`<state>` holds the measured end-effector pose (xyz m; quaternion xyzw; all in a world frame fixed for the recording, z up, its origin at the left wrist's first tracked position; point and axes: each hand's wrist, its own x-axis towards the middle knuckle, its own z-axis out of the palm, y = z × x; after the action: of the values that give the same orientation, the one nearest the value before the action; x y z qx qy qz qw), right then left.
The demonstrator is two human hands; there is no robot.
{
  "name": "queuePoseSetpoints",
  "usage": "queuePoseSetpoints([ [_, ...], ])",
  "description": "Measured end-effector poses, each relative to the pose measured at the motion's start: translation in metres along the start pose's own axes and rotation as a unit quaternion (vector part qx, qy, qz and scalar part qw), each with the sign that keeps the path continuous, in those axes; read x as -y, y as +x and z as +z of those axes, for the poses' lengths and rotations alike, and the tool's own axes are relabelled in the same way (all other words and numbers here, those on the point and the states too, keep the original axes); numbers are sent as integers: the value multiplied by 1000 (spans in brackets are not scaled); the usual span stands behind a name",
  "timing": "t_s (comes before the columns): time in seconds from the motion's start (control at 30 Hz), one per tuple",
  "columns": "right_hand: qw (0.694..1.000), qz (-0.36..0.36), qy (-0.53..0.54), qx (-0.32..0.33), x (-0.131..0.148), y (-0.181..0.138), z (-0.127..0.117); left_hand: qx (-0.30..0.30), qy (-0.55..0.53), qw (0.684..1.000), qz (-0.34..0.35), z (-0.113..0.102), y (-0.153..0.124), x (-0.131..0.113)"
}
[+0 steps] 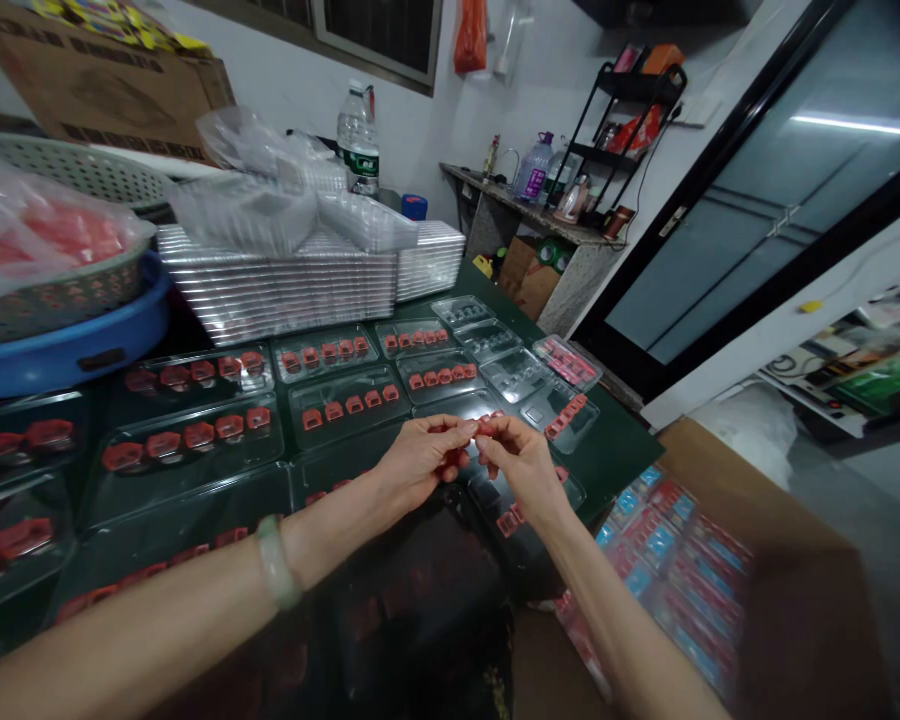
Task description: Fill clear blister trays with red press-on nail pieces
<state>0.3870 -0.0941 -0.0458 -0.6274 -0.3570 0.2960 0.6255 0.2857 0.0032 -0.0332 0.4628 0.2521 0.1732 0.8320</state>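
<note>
Red part (484,428) betw. fingers (461,432) of L hand (420,460) & R hand (521,462) (both in tight pinch)

Single head cam, looks forward and down over the green table (615,450), close above both hands, wide-angle; far wall and door at frame top.

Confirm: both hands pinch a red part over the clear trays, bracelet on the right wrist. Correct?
Not quite. The bracelet sits on the left wrist, not the right, as the head view shows. The rest holds: the left hand and right hand pinch a red part over the clear trays.
</note>
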Motion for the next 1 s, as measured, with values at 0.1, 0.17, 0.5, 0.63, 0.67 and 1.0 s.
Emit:
queuePoseSetpoints([
  [0.1,997,42,61,39,5,-1,-6,46,58,997,19,-2,-2,-4],
  [0.17,991,72,101,58,10,-1,-11,65,112,991,34,-3,-3,-8],
  [0.5,922,280,229,139,6,-1,-20,149,348,918,122,-5,-3,-20],
  [0.63,906,289,260,168,4,-7,-19,193,382,895,125,-4,-5,-24],
  [0.67,905,291,260,171,3,-8,-19,200,388,891,126,-4,-5,-24],
  [1.0,972,156,150,90,-9,-11,-12,173,357,911,111,-3,-7,-17],
])
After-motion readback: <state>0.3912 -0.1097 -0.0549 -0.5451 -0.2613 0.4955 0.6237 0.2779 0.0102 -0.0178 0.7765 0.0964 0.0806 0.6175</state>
